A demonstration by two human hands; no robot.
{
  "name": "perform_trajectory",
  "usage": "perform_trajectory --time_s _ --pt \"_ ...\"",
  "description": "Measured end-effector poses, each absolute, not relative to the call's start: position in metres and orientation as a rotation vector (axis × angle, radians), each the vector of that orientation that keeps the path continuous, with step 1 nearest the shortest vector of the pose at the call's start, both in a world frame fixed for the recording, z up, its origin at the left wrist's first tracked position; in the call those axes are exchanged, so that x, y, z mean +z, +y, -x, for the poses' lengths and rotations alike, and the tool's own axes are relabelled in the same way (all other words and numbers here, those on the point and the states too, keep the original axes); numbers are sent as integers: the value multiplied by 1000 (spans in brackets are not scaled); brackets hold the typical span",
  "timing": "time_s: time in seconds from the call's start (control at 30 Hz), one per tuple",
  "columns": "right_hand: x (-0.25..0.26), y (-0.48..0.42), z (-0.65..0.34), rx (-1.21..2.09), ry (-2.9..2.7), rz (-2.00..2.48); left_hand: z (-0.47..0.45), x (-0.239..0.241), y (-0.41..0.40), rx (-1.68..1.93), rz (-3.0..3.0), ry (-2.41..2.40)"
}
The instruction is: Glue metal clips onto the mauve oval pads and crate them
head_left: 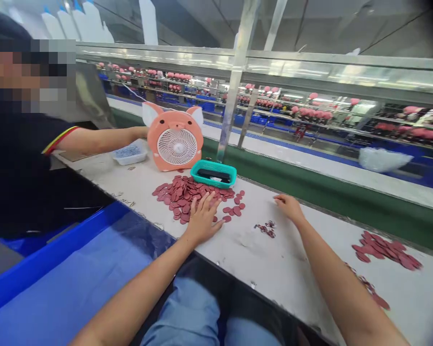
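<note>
My left hand point(203, 218) lies flat with its fingers spread on the near edge of a heap of dark red oval discs point(187, 192) on the white worktable point(267, 254). My right hand point(289, 206) rests on the table further right, fingers curled loosely, holding nothing that I can see. Between the two hands sits a small cluster of dark red bits point(265, 228). A teal basket point(213, 173) stands just behind the heap.
An orange pig-shaped fan point(175, 139) stands behind the heap. A co-worker's arm point(104, 138) reaches to a clear tray point(130, 154) at the left. More red discs point(386, 251) lie at the right. A green conveyor point(346, 194) runs behind. A blue bin point(68, 269) is near left.
</note>
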State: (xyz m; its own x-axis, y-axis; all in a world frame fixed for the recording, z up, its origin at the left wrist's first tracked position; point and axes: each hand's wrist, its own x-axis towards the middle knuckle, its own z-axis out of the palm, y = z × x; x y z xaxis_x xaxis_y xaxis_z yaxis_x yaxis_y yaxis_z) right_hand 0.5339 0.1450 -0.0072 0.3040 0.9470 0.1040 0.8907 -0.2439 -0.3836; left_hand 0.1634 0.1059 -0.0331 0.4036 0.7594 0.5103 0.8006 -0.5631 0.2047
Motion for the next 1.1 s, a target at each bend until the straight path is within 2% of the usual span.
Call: perform_trajectory --time_s 0.2,0.4,0.67,0.83,1.1 --pt "-22 104 -507 311 -1702 2066 -165 -38 112 -975 2547 -1390" --pt "-5 126 -520 337 -1673 2008 -166 -39 114 -943 2535 -1416" --pt "-39 128 -504 462 -1718 1940 -168 -40 112 -936 2544 -1453" --pt "-44 120 -511 509 -1676 1922 -165 -44 110 -971 2536 -1411" --pt "-35 97 -511 360 -1712 1950 -155 -36 76 -1088 2411 -1498"
